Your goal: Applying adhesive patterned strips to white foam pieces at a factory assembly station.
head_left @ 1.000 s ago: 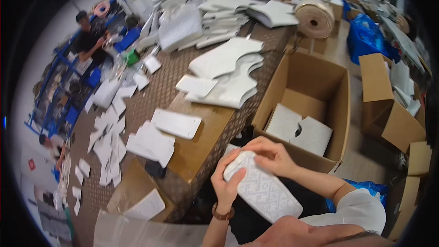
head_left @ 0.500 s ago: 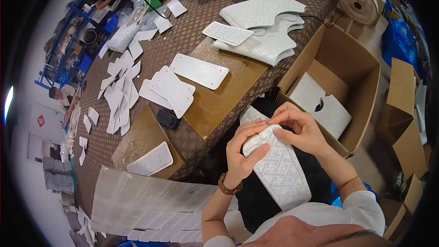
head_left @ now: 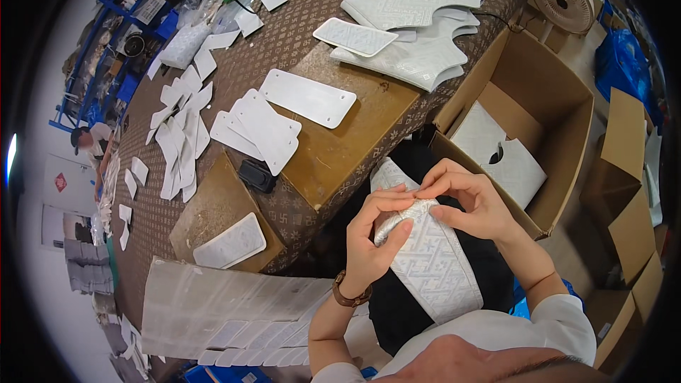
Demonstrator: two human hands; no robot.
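A white padded strip (head_left: pixel 443 273) with a pale grey lattice pattern lies over my lap, and its upper part bends away towards the table. My left hand (head_left: pixel 372 237), with a brown-strapped watch at the wrist, grips the strip's left edge between thumb and fingers. From the other side my right hand (head_left: pixel 472 202) pinches the strip near its bend, thumb on the patterned face. The fingertips of both hands meet at the top of the fold. Whatever small detail lies under them is hidden.
An open cardboard box (head_left: pixel 560 113) holding a white panel stands right of the table. On the brown patterned cloth lie white plates (head_left: pixel 308 98), a small black case (head_left: pixel 257 176) and quilted cut pieces (head_left: pixel 411 3). A fan (head_left: pixel 562 0) stands far right. Two people are across the table.
The view has shifted slightly, so the table things sit a little higher and further left. My fingers have shifted slightly at the fold; both hands stay on the strip.
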